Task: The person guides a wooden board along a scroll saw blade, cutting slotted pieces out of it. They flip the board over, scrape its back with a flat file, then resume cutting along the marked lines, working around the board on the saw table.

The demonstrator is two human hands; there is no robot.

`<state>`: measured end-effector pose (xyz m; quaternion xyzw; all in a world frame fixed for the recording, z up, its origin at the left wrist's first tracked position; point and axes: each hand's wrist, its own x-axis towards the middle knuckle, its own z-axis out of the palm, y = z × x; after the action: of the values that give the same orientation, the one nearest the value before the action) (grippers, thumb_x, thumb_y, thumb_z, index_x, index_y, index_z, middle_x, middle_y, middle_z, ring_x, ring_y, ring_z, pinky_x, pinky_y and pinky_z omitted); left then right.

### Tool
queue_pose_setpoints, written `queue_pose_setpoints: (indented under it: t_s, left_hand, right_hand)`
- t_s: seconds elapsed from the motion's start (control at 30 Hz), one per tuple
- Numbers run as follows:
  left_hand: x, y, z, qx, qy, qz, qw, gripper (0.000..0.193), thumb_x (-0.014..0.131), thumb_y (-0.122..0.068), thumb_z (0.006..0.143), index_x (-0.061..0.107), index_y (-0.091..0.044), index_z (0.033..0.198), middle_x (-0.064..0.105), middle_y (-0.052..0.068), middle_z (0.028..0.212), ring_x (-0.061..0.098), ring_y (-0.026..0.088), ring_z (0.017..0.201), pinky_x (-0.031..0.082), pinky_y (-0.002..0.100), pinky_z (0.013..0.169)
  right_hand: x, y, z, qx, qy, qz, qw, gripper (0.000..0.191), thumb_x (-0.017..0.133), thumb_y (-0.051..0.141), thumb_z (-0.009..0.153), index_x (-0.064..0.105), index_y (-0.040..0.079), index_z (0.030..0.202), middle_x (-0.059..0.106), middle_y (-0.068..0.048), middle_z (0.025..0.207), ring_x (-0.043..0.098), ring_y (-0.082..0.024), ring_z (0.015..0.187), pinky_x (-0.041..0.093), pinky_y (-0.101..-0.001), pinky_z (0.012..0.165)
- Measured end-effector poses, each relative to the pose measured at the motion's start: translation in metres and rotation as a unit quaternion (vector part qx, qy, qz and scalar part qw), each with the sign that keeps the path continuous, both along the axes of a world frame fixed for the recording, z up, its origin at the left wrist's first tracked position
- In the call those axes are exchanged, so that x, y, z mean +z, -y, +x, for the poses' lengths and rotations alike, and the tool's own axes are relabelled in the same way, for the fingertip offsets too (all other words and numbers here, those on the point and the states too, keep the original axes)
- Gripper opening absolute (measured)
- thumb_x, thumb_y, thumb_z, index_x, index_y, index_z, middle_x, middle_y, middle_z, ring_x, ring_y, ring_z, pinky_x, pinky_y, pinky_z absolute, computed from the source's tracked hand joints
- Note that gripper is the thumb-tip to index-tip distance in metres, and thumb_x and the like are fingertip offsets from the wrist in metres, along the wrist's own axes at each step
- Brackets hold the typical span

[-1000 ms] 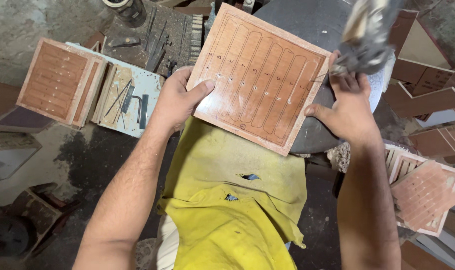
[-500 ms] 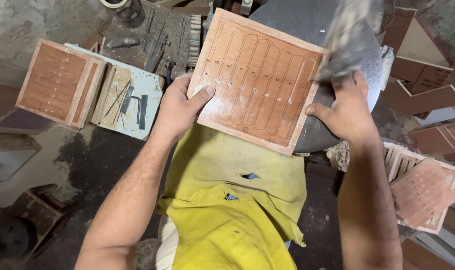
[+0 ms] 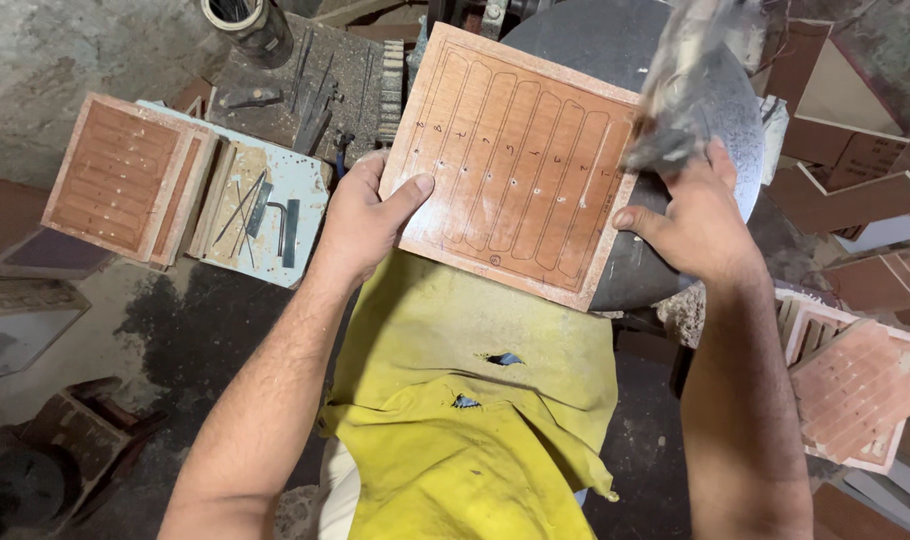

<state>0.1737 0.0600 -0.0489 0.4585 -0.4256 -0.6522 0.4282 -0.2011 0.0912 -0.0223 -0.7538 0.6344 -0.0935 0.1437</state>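
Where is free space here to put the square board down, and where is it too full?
Bare floor lies left of the left hand, below the pale tool tray. The round metal disc shows bare above the board. Right of the right hand, stacked boards crowd.

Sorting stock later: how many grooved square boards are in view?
3: one grooved board held in the left hand, one at left on the bench, one at lower right. More may lie stacked beneath.

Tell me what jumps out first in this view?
A square reddish board with long grooves fills the top centre, gripped at its left edge by the left hand. The right hand holds a blurred grey rag at its right edge. A yellow cloth lies below.
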Motion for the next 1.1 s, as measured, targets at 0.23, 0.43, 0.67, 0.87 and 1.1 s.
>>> queue_pose_setpoints:
  t_s: [0.23,0.43,0.67,0.87,1.1]
  left_hand:
    - [0.002,0.004,0.000,0.002,0.014,0.018,1.000,0.040,0.071,-0.013,0.096,0.059,0.008,0.128,0.073,0.013,0.111,0.070,0.013,0.093,0.060,0.028,0.081]
    - [0.005,0.007,-0.002,0.000,0.017,0.025,1.000,0.040,0.070,-0.013,0.095,0.059,0.008,0.128,0.074,0.012,0.109,0.070,0.013,0.091,0.059,0.028,0.077]
    - [0.004,0.012,-0.002,-0.009,0.006,-0.009,1.000,0.039,0.071,-0.013,0.096,0.060,0.008,0.127,0.074,0.013,0.110,0.071,0.013,0.094,0.059,0.028,0.082]
    - [0.004,0.014,-0.002,-0.009,0.003,-0.010,1.000,0.039,0.071,-0.013,0.096,0.059,0.008,0.127,0.074,0.013,0.111,0.072,0.013,0.095,0.060,0.028,0.084]
    - [0.006,0.015,-0.006,-0.006,0.021,-0.019,1.000,0.037,0.070,-0.014,0.096,0.061,0.008,0.125,0.074,0.013,0.110,0.071,0.013,0.094,0.060,0.029,0.084]
  right_hand:
    - [0.003,0.003,0.004,-0.065,0.054,0.043,0.995,0.104,0.081,0.042,0.078,0.037,0.021,0.170,0.030,-0.015,0.171,0.014,-0.047,0.153,0.014,-0.0532,0.124]
    - [0.007,0.004,0.004,-0.011,0.065,-0.003,0.998,0.100,0.080,0.041,0.080,0.036,0.016,0.166,0.031,-0.020,0.168,0.021,-0.037,0.157,0.012,-0.0503,0.125]
    - [0.004,0.006,0.001,-0.018,0.051,0.022,0.998,0.094,0.080,0.042,0.078,0.040,0.016,0.160,0.036,-0.019,0.165,0.021,-0.040,0.156,0.014,-0.0525,0.125]
    - [-0.003,0.012,-0.004,-0.047,0.041,0.026,0.998,0.097,0.083,0.044,0.075,0.047,0.010,0.159,0.041,-0.021,0.161,0.017,-0.051,0.153,0.013,-0.0565,0.125]
    - [0.000,0.013,-0.005,-0.012,0.069,-0.002,0.998,0.090,0.081,0.040,0.079,0.048,0.011,0.157,0.038,-0.021,0.165,0.020,-0.048,0.156,0.015,-0.0535,0.127]
